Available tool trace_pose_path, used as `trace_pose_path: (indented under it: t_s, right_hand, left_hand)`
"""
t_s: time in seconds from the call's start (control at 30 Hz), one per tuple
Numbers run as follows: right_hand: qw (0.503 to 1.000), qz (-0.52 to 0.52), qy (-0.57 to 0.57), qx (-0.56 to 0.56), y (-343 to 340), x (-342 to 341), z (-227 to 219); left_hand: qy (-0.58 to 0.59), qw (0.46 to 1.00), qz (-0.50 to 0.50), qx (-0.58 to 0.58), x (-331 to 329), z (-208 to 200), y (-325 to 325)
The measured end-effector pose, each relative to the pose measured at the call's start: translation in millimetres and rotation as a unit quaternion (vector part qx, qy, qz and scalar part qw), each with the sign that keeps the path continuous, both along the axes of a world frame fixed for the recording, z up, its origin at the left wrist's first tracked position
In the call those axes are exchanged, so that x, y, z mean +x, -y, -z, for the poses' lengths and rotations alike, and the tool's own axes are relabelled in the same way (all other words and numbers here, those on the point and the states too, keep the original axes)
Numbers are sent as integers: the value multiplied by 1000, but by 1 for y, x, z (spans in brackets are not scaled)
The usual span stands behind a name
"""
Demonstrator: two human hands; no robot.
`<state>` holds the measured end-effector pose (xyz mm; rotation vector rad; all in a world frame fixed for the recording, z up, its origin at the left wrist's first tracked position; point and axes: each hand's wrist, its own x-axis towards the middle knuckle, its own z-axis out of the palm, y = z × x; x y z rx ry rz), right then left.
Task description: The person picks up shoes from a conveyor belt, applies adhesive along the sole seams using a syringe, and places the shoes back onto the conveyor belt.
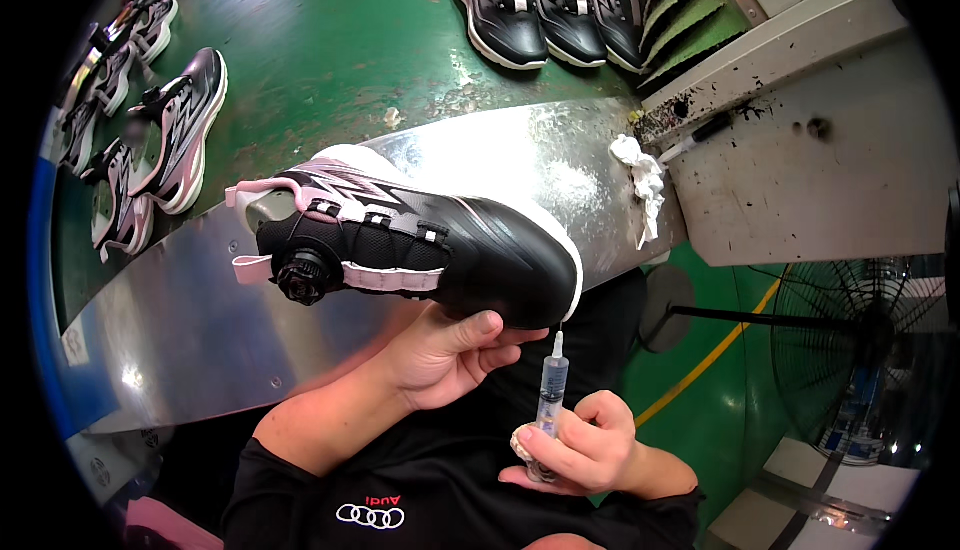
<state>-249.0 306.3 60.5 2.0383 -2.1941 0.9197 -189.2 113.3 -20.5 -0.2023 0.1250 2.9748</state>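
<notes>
A black and pink sneaker [440, 250] with a white sole and a round lacing dial lies tilted over the metal edge of the bench. My left hand [450, 355] grips it from below near the toe, thumb against the black upper. In my right hand [585, 445] is a clear syringe [551, 390], wrapped near its lower end with something whitish. The syringe's thin tip points up and meets the seam between sole and upper at the toe, or is very close to it. Fingers of the left hand under the shoe are partly hidden.
Three sneakers [505, 20] stand at the back beside green slats [690, 15]; several more [180, 135] are at the left. Crumpled white tissue [642, 185] and a marker-like pen [697, 137] lie at the right. A black fan [870, 330] stands on the right, past the bench.
</notes>
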Motion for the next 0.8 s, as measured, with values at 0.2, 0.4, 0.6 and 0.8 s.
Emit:
trace_pose_path:
  t_s: [0.2,0.4,0.6,0.8]
  right_hand:
    - [1000,4,-17,2,2,2,3]
    - [997,-3,-7,-73,-3,4,2]
    - [994,58,-28,-85,-1,-36,29]
    - [988,103,-7,-111,41,-90,83]
  left_hand:
    - [-16,1000,-3,13,0,0,0]
    - [-6,1000,1,8,7,-4,5]
    - [-25,999,14,26,52,13,15]
    - [182,975,-86,-97,130,-19,40]
